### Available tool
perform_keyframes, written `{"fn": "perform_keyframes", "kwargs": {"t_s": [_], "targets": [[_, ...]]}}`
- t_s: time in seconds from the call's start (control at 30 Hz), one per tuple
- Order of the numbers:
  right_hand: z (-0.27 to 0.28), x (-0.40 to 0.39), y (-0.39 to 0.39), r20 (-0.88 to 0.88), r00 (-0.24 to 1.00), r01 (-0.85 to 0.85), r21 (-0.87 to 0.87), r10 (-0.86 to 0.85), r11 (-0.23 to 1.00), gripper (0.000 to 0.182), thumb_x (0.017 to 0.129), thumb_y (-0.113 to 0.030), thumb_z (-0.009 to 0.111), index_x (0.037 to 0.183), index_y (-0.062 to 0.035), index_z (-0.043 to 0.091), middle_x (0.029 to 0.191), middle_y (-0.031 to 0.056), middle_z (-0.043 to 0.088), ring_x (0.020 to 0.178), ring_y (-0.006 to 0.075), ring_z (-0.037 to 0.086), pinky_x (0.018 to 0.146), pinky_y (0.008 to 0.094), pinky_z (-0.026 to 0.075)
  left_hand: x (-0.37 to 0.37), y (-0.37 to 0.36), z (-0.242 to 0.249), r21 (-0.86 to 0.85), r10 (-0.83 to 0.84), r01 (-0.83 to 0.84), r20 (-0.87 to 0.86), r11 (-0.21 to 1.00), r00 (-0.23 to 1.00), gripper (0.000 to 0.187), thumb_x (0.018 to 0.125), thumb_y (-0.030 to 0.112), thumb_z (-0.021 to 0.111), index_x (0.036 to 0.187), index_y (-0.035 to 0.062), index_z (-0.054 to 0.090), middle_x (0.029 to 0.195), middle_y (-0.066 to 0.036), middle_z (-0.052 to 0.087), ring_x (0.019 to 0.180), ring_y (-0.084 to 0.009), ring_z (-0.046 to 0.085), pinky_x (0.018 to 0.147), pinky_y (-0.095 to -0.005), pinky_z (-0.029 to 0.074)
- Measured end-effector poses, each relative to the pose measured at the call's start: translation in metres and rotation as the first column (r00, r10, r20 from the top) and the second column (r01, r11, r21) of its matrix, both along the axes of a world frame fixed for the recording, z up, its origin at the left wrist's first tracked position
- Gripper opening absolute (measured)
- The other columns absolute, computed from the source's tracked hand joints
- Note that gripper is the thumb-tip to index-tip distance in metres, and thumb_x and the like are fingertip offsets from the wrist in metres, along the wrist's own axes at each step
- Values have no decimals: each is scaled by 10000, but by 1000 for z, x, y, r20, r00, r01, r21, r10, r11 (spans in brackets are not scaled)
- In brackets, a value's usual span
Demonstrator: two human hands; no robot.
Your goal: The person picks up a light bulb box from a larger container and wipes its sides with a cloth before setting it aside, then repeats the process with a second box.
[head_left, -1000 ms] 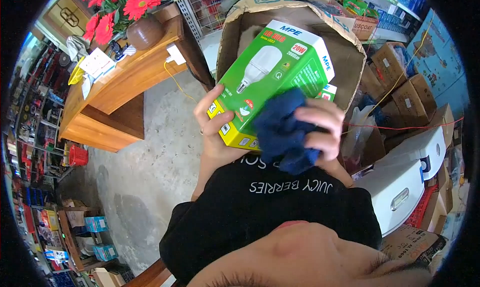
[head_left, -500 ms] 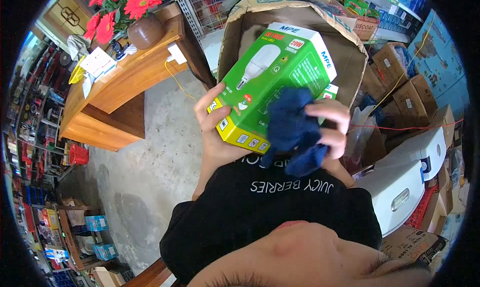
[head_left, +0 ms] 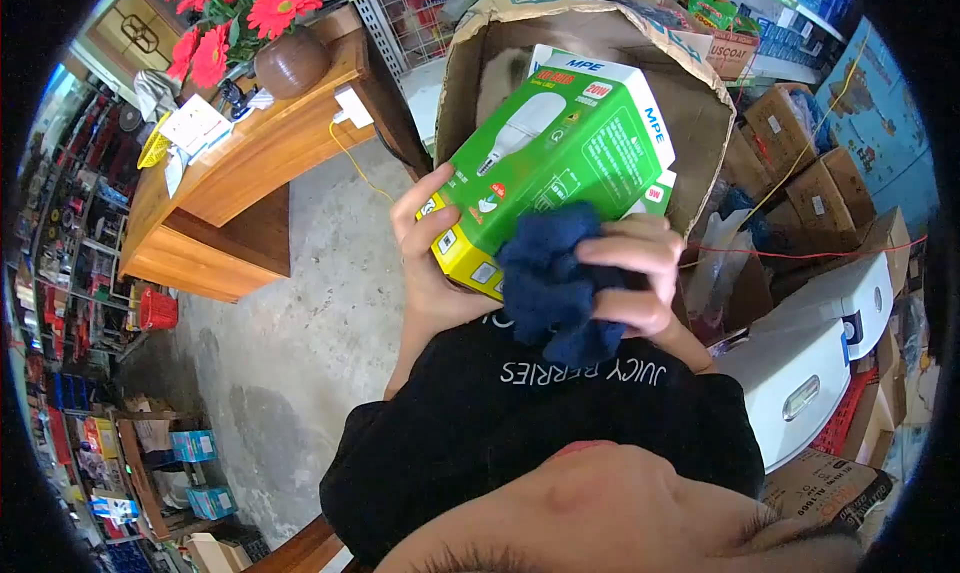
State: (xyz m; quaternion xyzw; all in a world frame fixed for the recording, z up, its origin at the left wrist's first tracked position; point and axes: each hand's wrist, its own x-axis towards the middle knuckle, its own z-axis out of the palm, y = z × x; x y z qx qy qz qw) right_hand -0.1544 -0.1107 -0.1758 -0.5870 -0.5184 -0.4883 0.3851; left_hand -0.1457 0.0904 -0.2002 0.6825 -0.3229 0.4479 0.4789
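A green, white and yellow light bulb box [head_left: 580, 158] marked MPE and 20W is tilted in front of my chest. My left hand [head_left: 428, 258] grips its lower left end, fingers curled over the yellow edge. Bunched in my right hand [head_left: 640, 273] is a dark blue cloth [head_left: 555, 288], which overlaps the box's lower right part; the box surface under it is hidden. Another green-and-white box [head_left: 655, 193] shows partly behind the first one. Beyond both is an open cardboard carton [head_left: 695, 133].
To the left stands a wooden desk [head_left: 230, 208] with a vase [head_left: 292, 63] of red flowers and papers. White cases [head_left: 790, 388] and stacked cardboard boxes [head_left: 830, 193] crowd the right side. Stocked shelves [head_left: 85, 263] line the far left, beyond the concrete floor [head_left: 310, 363].
My right hand and the blue cloth have moved left and slightly down across the box, uncovering more of its right side. The box has shifted only slightly in my left hand.
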Motion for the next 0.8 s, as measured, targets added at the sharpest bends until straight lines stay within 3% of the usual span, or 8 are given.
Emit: {"fn": "perform_keyframes", "kwargs": {"t_s": [0.1, 0.17, 0.23, 0.3, 0.43, 0.5, 0.6, 0.8], "targets": [[-15, 2, -10, -144, 972, 213, 227, -184, 950, 276, 680, -176, 742, 863, -116, 544, 1053, 161, 562, 910, 252, 558, 788, 346, 447, -2, 1, 6, 47, -25, 24, 16, 999, 1000, 895, 475, 149, 905, 1196, 157, 375, 1287, -235, 365, 1152, -342, 451, 916, -411, 426], [-24, 6, 1, -262, 915, 399, 479, -306, 782, 302, 674, -112, 752, 866, -97, 519, 1075, 181, 534, 915, 252, 556, 827, 345, 442, -2, 1, 7, 72, -60, 59, 7, 996, 998, 928, 465, 158, 911, 1214, 161, 363, 1289, -231, 358, 1152, -338, 453, 908, -408, 434], [-25, 7, 2, -295, 946, 294, 598, -136, 746, 322, 679, -89, 761, 867, -92, 500, 1067, 183, 542, 919, 252, 552, 828, 342, 438, -4, 2, 8, 89, -49, 49, -6, 995, 999, 956, 462, 163, 914, 1231, 162, 347, 1289, -231, 352, 1152, -339, 455, 905, -405, 439], [-18, 2, -2, -241, 917, 391, 400, -317, 829, 315, 686, -128, 761, 858, -97, 499, 1065, 183, 543, 921, 258, 551, 823, 346, 441, 0, 5, 4, 158, -27, 23, 24, 987, 999, 1022, 526, 267, 888, 1308, 151, 241, 1314, -254, 353, 1185, -343, 402, 962, -440, 353], [-8, 5, 1, 23, 987, 155, 151, -160, 976, 279, 707, -276, 722, 890, -154, 549, 1012, 119, 611, 845, 253, 536, 729, 343, 426, 1, 3, -3, 121, -13, 10, 22, 993, 1000, 1018, 530, 262, 890, 1305, 151, 239, 1317, -256, 344, 1187, -346, 407, 971, -443, 353], [-4, -4, 4, -45, 996, 86, 93, -82, 992, 230, 717, -271, 701, 864, -157, 565, 1006, 103, 624, 829, 242, 522, 719, 324, 410, 5, 2, -7, 60, -50, 49, 27, 997, 998, 1012, 538, 259, 889, 1304, 151, 238, 1317, -258, 343, 1193, -350, 408, 977, -444, 353], [-4, -2, 6, -13, 997, 79, 113, -78, 990, 219, 721, -264, 693, 858, -151, 564, 1001, 109, 625, 817, 240, 527, 722, 325, 412, -1, -1, 4, 33, -51, 51, 16, 998, 999, 929, 494, 141, 896, 1232, 158, 332, 1281, -233, 350, 1147, -338, 460, 904, -407, 443], [-10, -5, -5, -177, 961, 248, 211, -213, 945, 288, 716, -186, 726, 875, -122, 495, 1033, 158, 593, 871, 264, 561, 783, 357, 446, -4, 4, 8, 91, -34, 35, -10, 995, 999, 918, 475, 150, 905, 1215, 159, 361, 1284, -234, 369, 1147, -345, 447, 911, -424, 415]]}}
